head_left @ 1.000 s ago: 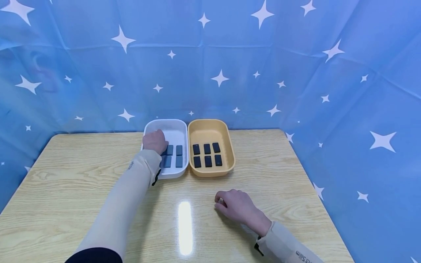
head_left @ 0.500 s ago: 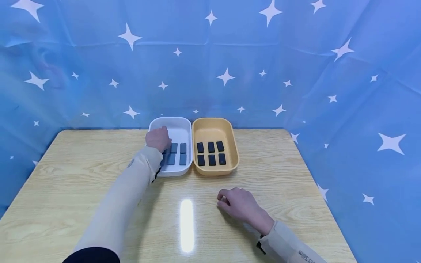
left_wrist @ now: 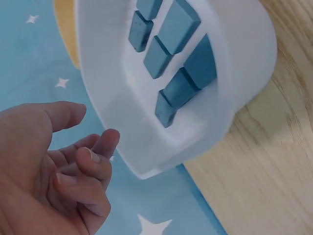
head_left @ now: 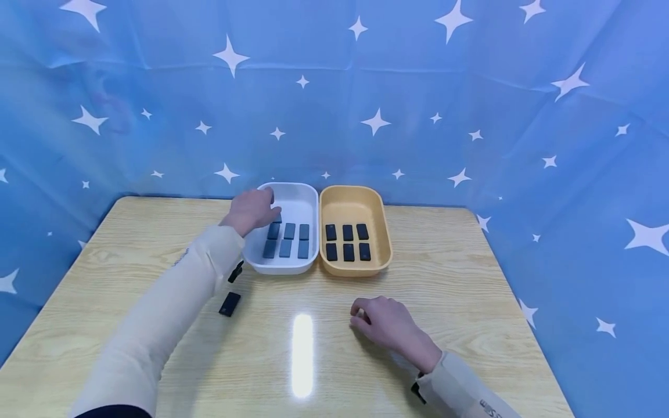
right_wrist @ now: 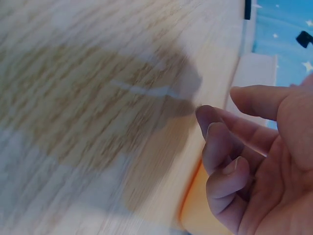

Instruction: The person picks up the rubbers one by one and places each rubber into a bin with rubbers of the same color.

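Note:
My left hand (head_left: 252,209) hovers over the left edge of the white tray (head_left: 292,269), thumb and fingers parted and holding nothing. Below its fingertips lies a blue-grey block (head_left: 278,219), partly hidden in the head view. More blue-grey blocks (left_wrist: 179,27) lie in rows in that tray, with my left hand (left_wrist: 68,166) beside its wall in the left wrist view. Near the table's middle rests my right hand (head_left: 389,321), fingers loosely curled around nothing, as the right hand (right_wrist: 264,161) also appears in its wrist view. A single black block (head_left: 230,303) lies on the wood beside my left sleeve.
A yellow tray (head_left: 385,264) stands against the white one on its right and contains two rows of black blocks (head_left: 348,252). Both trays sit near the back of the wooden table (head_left: 444,278). Behind it hangs a blue cloth with white stars (head_left: 376,121).
My left hand has come up and left out of the white tray, its fingers parting and uncovering blue-grey blocks. The black block beside the sleeve has come into sight. My right hand stays put.

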`<action>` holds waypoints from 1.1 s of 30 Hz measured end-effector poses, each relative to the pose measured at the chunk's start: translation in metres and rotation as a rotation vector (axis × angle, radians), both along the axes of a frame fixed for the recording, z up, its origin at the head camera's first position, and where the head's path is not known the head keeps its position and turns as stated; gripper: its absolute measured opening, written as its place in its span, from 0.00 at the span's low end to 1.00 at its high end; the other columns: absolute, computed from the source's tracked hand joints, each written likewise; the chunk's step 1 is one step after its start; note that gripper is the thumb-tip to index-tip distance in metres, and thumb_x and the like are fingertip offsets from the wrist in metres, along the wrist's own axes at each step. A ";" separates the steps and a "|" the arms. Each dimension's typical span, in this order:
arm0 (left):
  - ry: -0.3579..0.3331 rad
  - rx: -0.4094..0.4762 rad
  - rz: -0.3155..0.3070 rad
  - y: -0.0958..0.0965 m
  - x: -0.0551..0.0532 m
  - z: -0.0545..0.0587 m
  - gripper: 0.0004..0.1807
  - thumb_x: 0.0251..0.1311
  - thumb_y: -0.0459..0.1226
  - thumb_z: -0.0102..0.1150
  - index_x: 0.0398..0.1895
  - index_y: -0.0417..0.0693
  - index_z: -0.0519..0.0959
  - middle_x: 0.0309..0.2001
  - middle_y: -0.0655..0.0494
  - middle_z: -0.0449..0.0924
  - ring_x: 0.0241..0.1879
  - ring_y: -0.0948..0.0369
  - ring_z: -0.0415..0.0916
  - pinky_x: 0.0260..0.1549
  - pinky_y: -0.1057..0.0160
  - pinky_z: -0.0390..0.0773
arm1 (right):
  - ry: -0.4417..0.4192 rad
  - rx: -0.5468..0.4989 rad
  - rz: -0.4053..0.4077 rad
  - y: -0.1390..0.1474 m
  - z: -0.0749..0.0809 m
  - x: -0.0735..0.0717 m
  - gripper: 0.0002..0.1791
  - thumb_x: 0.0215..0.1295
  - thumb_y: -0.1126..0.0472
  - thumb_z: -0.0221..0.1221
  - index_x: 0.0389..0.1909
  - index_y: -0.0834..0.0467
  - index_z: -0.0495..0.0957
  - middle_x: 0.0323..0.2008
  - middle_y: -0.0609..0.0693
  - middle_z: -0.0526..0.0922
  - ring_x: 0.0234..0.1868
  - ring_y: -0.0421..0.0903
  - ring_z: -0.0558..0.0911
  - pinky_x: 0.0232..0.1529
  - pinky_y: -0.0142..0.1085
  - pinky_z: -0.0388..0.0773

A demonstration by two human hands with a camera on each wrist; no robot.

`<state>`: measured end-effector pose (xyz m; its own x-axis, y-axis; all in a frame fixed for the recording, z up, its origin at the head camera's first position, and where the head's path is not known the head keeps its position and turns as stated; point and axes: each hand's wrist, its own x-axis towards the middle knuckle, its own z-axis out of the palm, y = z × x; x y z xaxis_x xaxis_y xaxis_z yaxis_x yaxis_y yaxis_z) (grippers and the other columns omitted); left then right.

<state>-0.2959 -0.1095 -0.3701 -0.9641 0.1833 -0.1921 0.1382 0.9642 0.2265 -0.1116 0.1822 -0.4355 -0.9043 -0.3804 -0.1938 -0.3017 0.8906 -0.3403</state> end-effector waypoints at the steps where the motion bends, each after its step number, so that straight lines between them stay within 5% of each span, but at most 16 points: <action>1: 0.008 0.004 -0.010 -0.001 0.002 0.002 0.23 0.68 0.48 0.47 0.56 0.41 0.72 0.47 0.43 0.79 0.42 0.49 0.76 0.43 0.51 0.77 | 0.004 -0.001 0.002 0.000 0.000 0.000 0.07 0.64 0.51 0.61 0.37 0.49 0.82 0.20 0.38 0.77 0.18 0.35 0.70 0.23 0.34 0.68; 23: 0.116 0.066 -0.263 -0.023 0.069 0.011 0.10 0.66 0.45 0.54 0.39 0.48 0.76 0.23 0.57 0.76 0.21 0.60 0.70 0.21 0.62 0.67 | 0.001 -0.014 0.012 -0.005 0.002 0.001 0.06 0.64 0.52 0.61 0.36 0.49 0.82 0.17 0.38 0.74 0.17 0.36 0.70 0.21 0.34 0.66; 33: 0.154 0.030 -0.263 -0.055 0.100 0.002 0.10 0.65 0.44 0.56 0.30 0.49 0.73 0.19 0.60 0.71 0.18 0.62 0.66 0.18 0.64 0.62 | 0.013 -0.015 0.024 -0.006 0.002 0.002 0.06 0.64 0.52 0.61 0.36 0.49 0.82 0.17 0.38 0.74 0.17 0.35 0.69 0.20 0.34 0.66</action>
<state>-0.1957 -0.1648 -0.3685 -0.9002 0.4338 -0.0377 0.4172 0.8840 0.2110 -0.1095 0.1762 -0.4336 -0.8974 -0.4045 -0.1761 -0.3270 0.8779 -0.3498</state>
